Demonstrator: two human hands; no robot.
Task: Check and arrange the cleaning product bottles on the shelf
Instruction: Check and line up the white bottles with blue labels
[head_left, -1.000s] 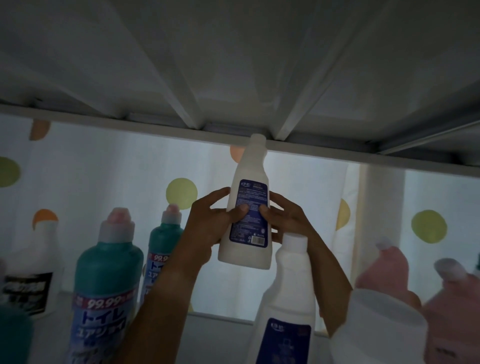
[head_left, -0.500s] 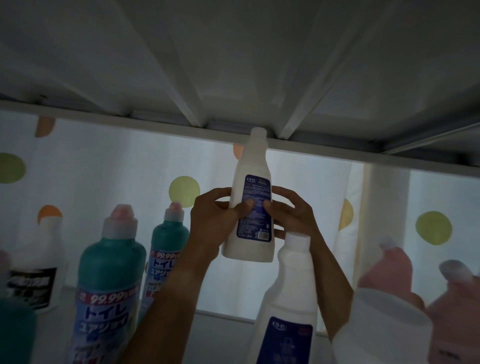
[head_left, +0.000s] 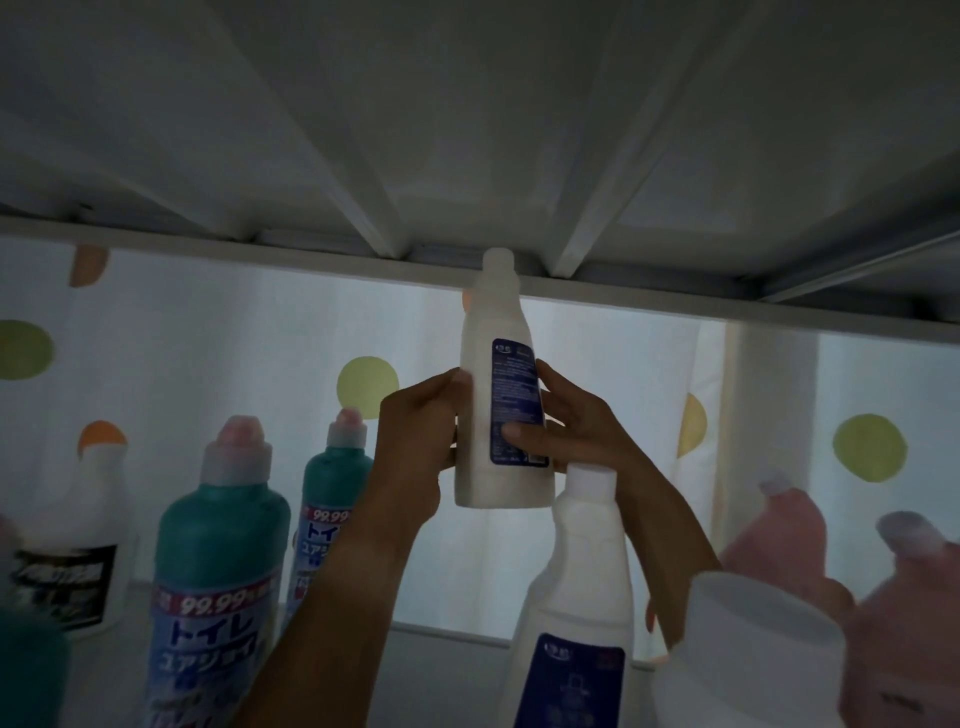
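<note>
I hold a white bottle (head_left: 480, 364) with a dark blue label upright in mid-air, its cap just under the upper shelf's rail. My left hand (head_left: 415, 436) grips its left side. My right hand (head_left: 566, 421) grips the right side, with the thumb across the label. A second white bottle (head_left: 587, 571) with a blue label stands in front, hiding my right wrist. Two teal bottles (head_left: 218, 551) with pink caps and Japanese labels stand to the left.
The underside of the upper shelf (head_left: 467, 130) with its ribs hangs close overhead. Pink bottles (head_left: 779, 540) and a white cap (head_left: 748, 639) crowd the right. A white bottle with a black label (head_left: 98, 519) stands far left. A dotted curtain (head_left: 623, 364) hangs behind.
The held bottle has turned, so its blue label now faces more to the right. Both hands shifted their hold with it; its height is about the same.
</note>
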